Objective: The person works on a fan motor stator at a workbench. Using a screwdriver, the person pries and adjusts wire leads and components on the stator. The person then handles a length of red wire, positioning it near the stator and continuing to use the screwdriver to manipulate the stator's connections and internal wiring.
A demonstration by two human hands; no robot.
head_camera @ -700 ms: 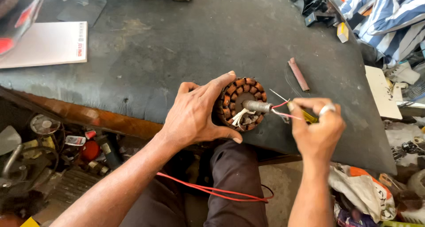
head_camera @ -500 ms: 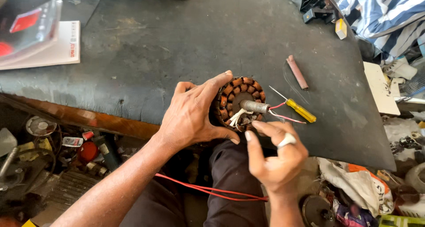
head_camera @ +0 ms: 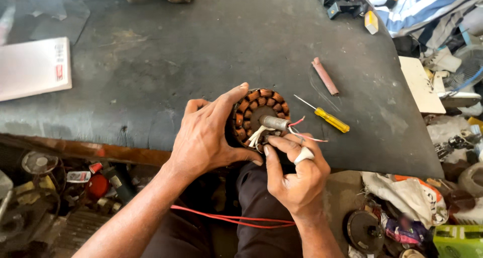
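Note:
My left hand (head_camera: 206, 137) grips a round motor stator (head_camera: 256, 109) with copper windings and a grey metal shaft, held at the near edge of the dark worktop (head_camera: 201, 56). Fingers of my right hand (head_camera: 294, 170) touch the white and red wires (head_camera: 302, 134) coming out of the stator's lower side. A ring sits on one finger of that hand. A screwdriver (head_camera: 327, 118) with a yellow handle lies on the worktop just right of the stator, free of both hands.
A reddish cylinder (head_camera: 325, 76) lies beyond the screwdriver. A white box (head_camera: 32, 69) sits at the worktop's left. Red cable (head_camera: 226, 218) crosses my lap. Clutter, motor parts and tools fill the floor left and right; striped cloth (head_camera: 427, 4) lies at top right.
My right hand has laid the yellow screwdriver on the worktop and come back to the stator's wires. The left hand keeps its hold on the stator.

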